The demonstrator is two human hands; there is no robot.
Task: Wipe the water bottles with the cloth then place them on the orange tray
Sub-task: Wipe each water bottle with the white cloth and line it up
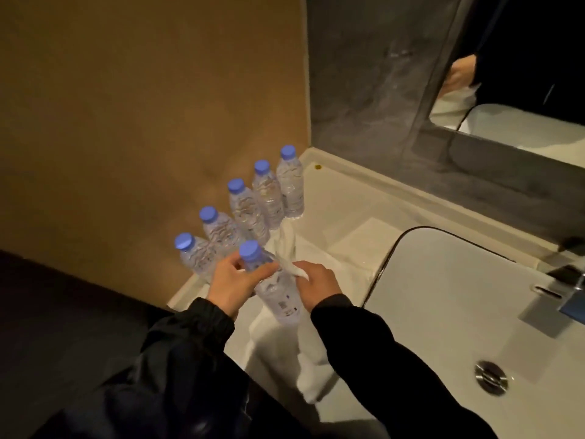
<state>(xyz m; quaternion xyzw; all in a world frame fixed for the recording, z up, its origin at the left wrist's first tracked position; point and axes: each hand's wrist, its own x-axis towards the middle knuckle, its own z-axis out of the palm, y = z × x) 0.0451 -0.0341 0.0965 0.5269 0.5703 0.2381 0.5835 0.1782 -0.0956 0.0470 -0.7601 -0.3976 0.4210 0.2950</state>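
My left hand point(232, 282) grips a clear water bottle point(278, 296) with a blue cap just below its neck and holds it tilted over the white counter. My right hand point(316, 285) pinches a white cloth point(311, 375) against the bottle's upper side; the rest of the cloth hangs down below the bottle. Several more blue-capped bottles point(245, 207) stand upright in a row along the tan wall. No orange tray is in view.
A white counter point(345, 213) runs from the wall corner to a white basin point(443, 296) with a metal drain point(490, 377) and a tap point(569, 286) at the right. A mirror point(522, 74) hangs above. A folded white towel lies on the counter point(345, 258).
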